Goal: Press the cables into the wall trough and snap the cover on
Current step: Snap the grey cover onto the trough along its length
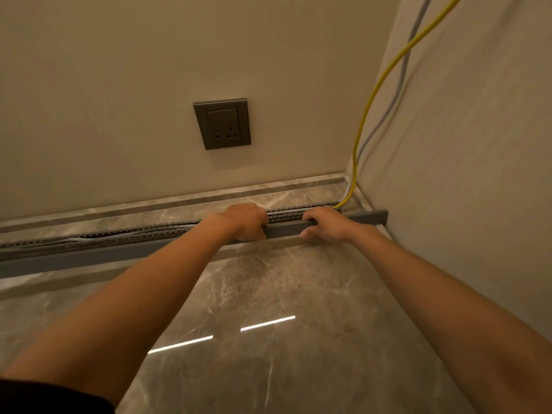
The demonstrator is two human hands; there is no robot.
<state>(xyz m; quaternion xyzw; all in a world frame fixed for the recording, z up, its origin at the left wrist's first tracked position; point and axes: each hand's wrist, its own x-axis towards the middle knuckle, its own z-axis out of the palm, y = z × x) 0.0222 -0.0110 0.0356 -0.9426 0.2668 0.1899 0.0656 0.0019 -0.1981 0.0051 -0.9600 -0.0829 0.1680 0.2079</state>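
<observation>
Cables, one yellow (363, 121) and one grey (385, 115), are seen running down the wall corner into a slotted grey trough (286, 216) laid along the floor (268, 294) at the base of the wall. A grey cover (283, 230) is held against the trough's near side, not fully seated. It is gripped by the left hand (246, 221) and the right hand (324, 224), fingers clenched over its top edge, thumbs below. A dark socket (222, 124) is set in the wall above.
</observation>
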